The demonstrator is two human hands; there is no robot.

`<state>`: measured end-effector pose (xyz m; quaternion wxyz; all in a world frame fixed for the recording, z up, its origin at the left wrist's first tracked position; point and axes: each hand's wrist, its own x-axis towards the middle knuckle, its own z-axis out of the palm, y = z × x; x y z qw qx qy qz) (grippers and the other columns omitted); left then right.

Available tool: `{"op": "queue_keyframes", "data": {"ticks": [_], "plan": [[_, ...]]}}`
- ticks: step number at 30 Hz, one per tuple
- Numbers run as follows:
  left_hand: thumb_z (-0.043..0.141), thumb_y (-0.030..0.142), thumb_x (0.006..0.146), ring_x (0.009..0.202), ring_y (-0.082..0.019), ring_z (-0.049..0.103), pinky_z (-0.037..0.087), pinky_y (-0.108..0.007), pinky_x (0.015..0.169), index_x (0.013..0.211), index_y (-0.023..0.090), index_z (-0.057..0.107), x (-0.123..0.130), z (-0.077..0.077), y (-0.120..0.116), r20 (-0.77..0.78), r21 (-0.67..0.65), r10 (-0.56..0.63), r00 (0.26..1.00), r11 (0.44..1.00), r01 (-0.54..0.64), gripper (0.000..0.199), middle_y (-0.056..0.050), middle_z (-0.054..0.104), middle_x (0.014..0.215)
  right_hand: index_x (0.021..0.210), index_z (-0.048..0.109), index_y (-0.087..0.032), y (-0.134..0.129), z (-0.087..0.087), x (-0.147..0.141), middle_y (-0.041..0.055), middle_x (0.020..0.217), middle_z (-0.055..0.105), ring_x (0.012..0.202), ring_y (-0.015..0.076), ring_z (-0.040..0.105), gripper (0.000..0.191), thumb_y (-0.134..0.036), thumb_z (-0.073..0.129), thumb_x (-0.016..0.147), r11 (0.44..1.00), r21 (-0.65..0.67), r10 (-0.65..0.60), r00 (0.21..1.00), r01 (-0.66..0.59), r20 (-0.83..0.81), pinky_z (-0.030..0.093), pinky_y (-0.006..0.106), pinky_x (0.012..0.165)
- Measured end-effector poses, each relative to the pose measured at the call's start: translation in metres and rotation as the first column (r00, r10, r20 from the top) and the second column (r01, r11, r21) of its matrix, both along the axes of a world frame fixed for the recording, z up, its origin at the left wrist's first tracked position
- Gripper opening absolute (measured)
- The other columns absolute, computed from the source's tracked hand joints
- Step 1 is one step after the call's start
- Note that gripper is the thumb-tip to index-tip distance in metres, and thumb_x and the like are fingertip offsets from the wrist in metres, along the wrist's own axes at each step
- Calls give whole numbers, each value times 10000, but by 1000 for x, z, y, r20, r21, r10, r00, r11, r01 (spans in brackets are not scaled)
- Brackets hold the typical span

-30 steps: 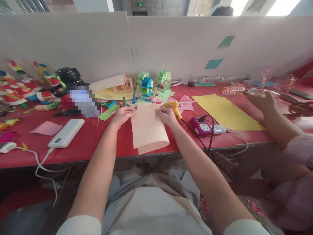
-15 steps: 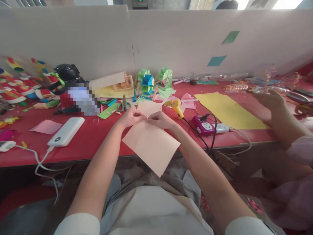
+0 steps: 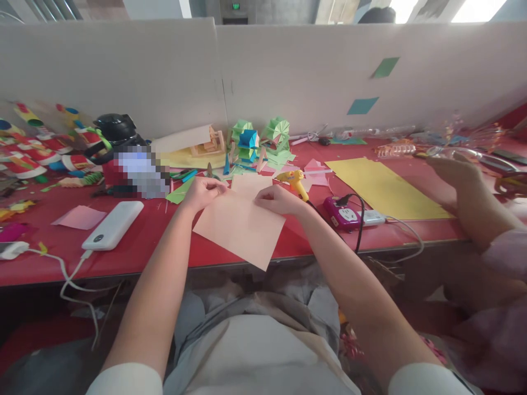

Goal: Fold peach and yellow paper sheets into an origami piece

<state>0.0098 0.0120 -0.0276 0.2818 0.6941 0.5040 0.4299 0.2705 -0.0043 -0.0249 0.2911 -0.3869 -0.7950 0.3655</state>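
Note:
A pale peach sheet of paper (image 3: 242,227) hangs slightly over the table's front edge, one corner pointing toward me. My left hand (image 3: 205,193) pinches its left far edge between thumb and fingers. On the other side, my right hand (image 3: 280,199) grips the sheet near its far right edge, fingers curled. Another pale peach piece of paper (image 3: 251,182) lies just beyond, between the two hands. A yellow glue gun (image 3: 295,181) rests past my right hand. Scissors (image 3: 211,171) are partly hidden behind my left hand.
Green and blue folded paper shapes (image 3: 249,144) stand at the back. A white power bank (image 3: 113,225) with a cable lies left; a purple power socket (image 3: 342,213) and yellow paper (image 3: 382,186) lie right. A co-worker's hand (image 3: 455,167) reaches in at far right.
My hands have moved apart, the left one leftward and the right one slightly rightward. The peach sheet has shifted left and away from me, lying more over the table.

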Motion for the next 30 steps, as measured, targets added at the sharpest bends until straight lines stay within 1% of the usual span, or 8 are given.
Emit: {"op": "queue_keyframes", "data": {"ticks": [5,9,13,17,20,23,26,30], "plan": [[742,401,682,705,-222,660,508,-314,658,754,183,774,-18,-3,4,2,26,53,999,998,-53,232,-67,734,745,672,674,-173,5,-1,8,0,610,613,554,111,502,197,-338,601,749,1000,1,-14,999,14,48,358,245,520],[752,386,671,719,-211,656,509,-306,698,734,189,769,-40,-6,5,1,45,96,995,994,-96,207,-54,735,768,663,648,-190,10,-4,21,15,592,628,540,143,558,170,-336,637,750,998,-63,-15,1000,15,4,405,263,519],[732,409,692,698,-189,637,496,-295,684,763,183,753,-49,-12,4,32,14,96,995,995,-96,238,-47,718,762,701,621,-193,15,-10,20,16,620,624,563,145,553,164,-316,586,803,993,59,-109,993,106,42,407,272,558],[690,402,720,665,-181,621,474,-283,644,770,189,726,-48,-16,4,-57,-43,37,998,998,-40,223,-38,690,720,749,614,-189,18,-19,14,23,698,620,654,155,538,211,-357,528,846,962,161,-211,975,220,-71,405,279,621],[674,350,716,702,-201,643,483,-290,657,745,205,715,-40,-11,0,-183,-50,-23,983,999,14,154,-50,703,754,754,608,-187,17,-23,10,27,721,621,688,163,535,223,-358,507,855,952,170,-231,962,254,-143,412,289,662],[691,311,705,775,-235,666,501,-316,709,820,240,748,-19,-2,-6,-325,-32,-41,945,999,32,147,-59,741,869,759,616,-188,15,-24,6,35,759,642,716,167,549,191,-341,532,836,949,190,-225,963,251,-149,416,289,684],[707,323,714,861,-259,677,510,-333,767,863,244,759,12,6,-10,-333,37,-82,939,994,100,176,-70,751,929,776,620,-189,12,-25,1,37,775,652,711,162,554,196,-346,526,847,950,205,-207,967,235,-149,417,279,674],[603,301,795,802,-217,665,497,-322,750,849,210,748,50,10,-8,-362,59,-148,920,982,181,179,-57,745,855,798,613,-185,11,-30,-4,34,747,641,662,150,548,197,-347,517,857,943,254,-182,973,213,-139,425,274,648]]}}
